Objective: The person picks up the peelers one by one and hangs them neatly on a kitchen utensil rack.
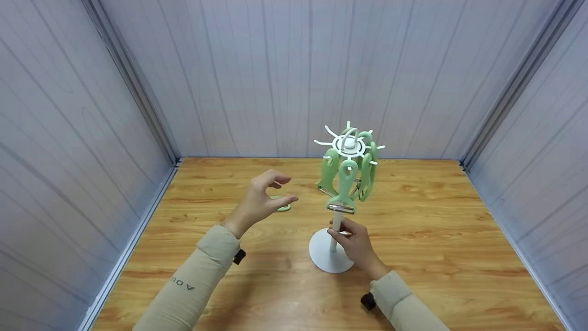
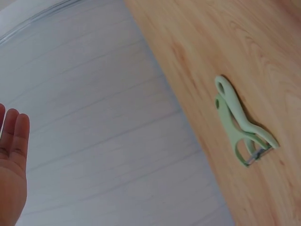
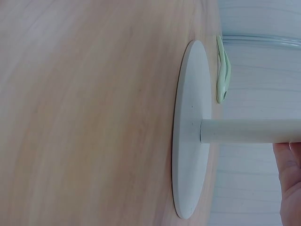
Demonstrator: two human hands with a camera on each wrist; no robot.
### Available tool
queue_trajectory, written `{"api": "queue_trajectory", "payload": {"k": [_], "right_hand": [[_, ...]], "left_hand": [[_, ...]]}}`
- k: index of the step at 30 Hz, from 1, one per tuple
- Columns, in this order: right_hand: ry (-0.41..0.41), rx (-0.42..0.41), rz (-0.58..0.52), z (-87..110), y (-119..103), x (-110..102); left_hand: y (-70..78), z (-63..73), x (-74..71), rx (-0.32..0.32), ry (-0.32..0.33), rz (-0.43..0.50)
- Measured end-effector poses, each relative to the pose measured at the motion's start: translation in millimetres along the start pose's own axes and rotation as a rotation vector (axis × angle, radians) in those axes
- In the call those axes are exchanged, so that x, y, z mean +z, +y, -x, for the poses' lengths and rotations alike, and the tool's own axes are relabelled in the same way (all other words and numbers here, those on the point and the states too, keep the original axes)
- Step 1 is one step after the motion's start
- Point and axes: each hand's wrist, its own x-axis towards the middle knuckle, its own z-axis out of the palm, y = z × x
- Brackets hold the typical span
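My left hand [image 1: 262, 200] hovers over the table with thumb and fingers apart, holding nothing. Close by, partly hidden behind it, a green peeler [image 1: 285, 208] lies on the wood; the left wrist view shows two pale green peelers [image 2: 235, 117] lying together there, one overlapping the other. With thumb and fingers, my right hand [image 1: 356, 241] grips the white pole of an upright stand [image 1: 326, 259] just above its round base. Several green peelers hang from the stand's hooks, among them a front peeler [image 1: 347, 181] with its metal blade down and a left peeler [image 1: 328, 170].
Wood-grain table [image 1: 436, 230] surrounds the stand's base. Pale panelled walls [image 1: 275, 82] enclose it at the back and both sides. White hooks [image 1: 324, 142] stick out around the stand's top, and a few at the left carry no peeler.
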Motion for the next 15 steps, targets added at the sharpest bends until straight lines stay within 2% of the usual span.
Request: {"api": "queue_trajectory", "payload": {"k": [15], "right_hand": [[-0.001,0.002,0.01,0.1,-1,0]], "left_hand": [[-39.6,19.9,5.1,-0.169,-0.128,-0.116]]}}
